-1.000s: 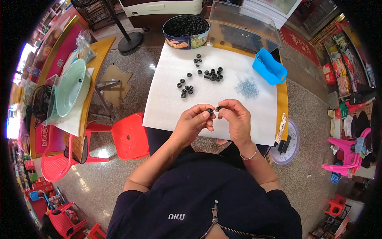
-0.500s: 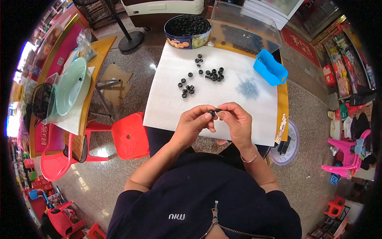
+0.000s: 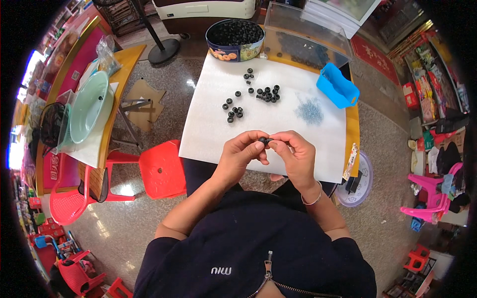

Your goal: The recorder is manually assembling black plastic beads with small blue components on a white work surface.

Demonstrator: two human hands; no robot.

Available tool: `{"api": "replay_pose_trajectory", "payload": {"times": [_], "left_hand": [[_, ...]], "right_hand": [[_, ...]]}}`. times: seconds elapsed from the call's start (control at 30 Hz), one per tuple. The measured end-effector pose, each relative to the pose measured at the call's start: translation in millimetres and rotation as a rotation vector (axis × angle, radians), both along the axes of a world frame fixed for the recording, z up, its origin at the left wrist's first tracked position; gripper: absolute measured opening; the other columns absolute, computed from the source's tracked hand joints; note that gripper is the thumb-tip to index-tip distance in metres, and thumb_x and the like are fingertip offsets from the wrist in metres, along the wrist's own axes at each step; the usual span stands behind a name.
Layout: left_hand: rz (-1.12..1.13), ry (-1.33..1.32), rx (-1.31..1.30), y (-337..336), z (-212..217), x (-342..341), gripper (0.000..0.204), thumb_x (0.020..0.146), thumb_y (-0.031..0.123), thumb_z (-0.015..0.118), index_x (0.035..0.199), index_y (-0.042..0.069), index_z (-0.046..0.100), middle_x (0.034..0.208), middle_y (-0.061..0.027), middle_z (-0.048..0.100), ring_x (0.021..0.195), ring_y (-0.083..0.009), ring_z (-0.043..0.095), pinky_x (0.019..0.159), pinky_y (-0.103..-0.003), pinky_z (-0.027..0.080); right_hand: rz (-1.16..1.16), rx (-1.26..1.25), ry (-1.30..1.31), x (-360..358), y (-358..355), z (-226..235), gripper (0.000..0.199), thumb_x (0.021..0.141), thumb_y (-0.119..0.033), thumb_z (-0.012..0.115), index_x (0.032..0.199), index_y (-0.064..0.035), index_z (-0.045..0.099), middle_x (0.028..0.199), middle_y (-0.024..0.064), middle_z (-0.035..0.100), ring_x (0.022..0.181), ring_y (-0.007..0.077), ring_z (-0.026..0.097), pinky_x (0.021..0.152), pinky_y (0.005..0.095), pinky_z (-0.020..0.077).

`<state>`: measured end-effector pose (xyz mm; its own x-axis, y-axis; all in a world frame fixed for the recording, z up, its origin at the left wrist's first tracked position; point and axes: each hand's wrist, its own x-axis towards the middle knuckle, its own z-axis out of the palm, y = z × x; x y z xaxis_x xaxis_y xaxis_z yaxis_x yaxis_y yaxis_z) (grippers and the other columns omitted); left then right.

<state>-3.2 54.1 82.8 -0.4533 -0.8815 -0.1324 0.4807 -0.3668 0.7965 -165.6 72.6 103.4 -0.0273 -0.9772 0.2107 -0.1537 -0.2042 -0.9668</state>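
Over the near edge of the white-covered table (image 3: 208, 136), my left hand (image 3: 239, 155) pinches a small round black part (image 3: 263, 140) between thumb and fingertips. My right hand (image 3: 299, 158), a bracelet on its wrist, is closed on a small dark piece (image 3: 270, 141) and presses it against the round part. The fingertips partly hide both, so how they fit together cannot be made out. Farther off lie several loose black ring-like parts (image 3: 240, 114) in small groups. A patch of tiny bluish grains (image 3: 310, 111) is spread to their right.
An oval tin (image 3: 238, 53) full of black parts stands at the back, beside a clear plastic box (image 3: 308, 42). A blue plastic container (image 3: 338, 86) sits at the table's right edge. Left are a red stool (image 3: 161, 171) and a side table with a green basin (image 3: 92, 107).
My right fingertips have shifted slightly and the dark piece now sits lower and closer against the round part. My left hand is nearly still.
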Motion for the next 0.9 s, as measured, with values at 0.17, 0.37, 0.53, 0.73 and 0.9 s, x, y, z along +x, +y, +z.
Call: {"api": "replay_pose_trajectory", "payload": {"times": [0.17,0.37,0.53,0.73,0.9], "left_hand": [[0.05,-0.158,-0.157,1.1,-1.1,-1.2,0.024,0.09,0.01,0.058,0.11,-0.003,0.058,0.087,-0.0058,0.062,0.073,-0.0121,0.061,0.07,-0.025,0.051],[0.091,-0.245,-0.201,-1.2,-0.9,-3.7,0.026,0.089,0.009,0.06,0.112,-0.003,0.059,0.08,-0.0075,0.063,0.072,-0.015,0.062,0.067,-0.027,0.052],[0.121,-0.206,-0.159,-2.9,-0.9,-4.6,0.025,0.089,0.008,0.059,0.112,-0.003,0.059,0.08,-0.0071,0.064,0.072,-0.0139,0.062,0.067,-0.026,0.051],[0.094,-0.19,-0.12,-2.7,2.1,-2.3,0.025,0.09,0.007,0.058,0.112,-0.004,0.059,0.083,-0.0074,0.065,0.072,-0.0127,0.062,0.069,-0.025,0.052],[0.023,-0.144,-0.027,-8.0,4.7,0.7,0.025,0.09,0.007,0.056,0.112,-0.005,0.059,0.085,-0.0097,0.065,0.069,-0.0132,0.061,0.068,-0.028,0.055]], "right_hand": [[-0.049,-0.097,0.189,2.6,0.9,6.5,0.007,0.082,-0.002,0.064,0.089,-0.0007,0.065,0.08,0.0085,0.063,0.07,0.0151,0.059,0.063,0.0265,0.047],[-0.075,-0.272,0.334,3.3,0.2,6.0,0.011,0.079,-0.001,0.065,0.09,-0.0016,0.064,0.08,0.0097,0.062,0.07,0.0216,0.058,0.06,0.0309,0.0467],[-0.065,-0.445,0.474,3.0,-1.3,2.0,0.02,0.076,0.003,0.064,0.096,0.0005,0.061,0.087,0.0107,0.062,0.073,0.0245,0.057,0.061,0.0332,0.0471],[-0.061,-0.532,0.531,2.0,-5.3,2.6,0.024,0.074,0.007,0.063,0.097,0.0016,0.06,0.083,0.0109,0.059,0.071,0.0255,0.055,0.06,0.0351,0.0462],[-0.028,-0.574,0.612,-0.8,-8.7,3.5,0.027,0.071,0.007,0.062,0.097,0.0017,0.06,0.082,0.0105,0.057,0.07,0.0252,0.054,0.059,0.0349,0.0453]]}}
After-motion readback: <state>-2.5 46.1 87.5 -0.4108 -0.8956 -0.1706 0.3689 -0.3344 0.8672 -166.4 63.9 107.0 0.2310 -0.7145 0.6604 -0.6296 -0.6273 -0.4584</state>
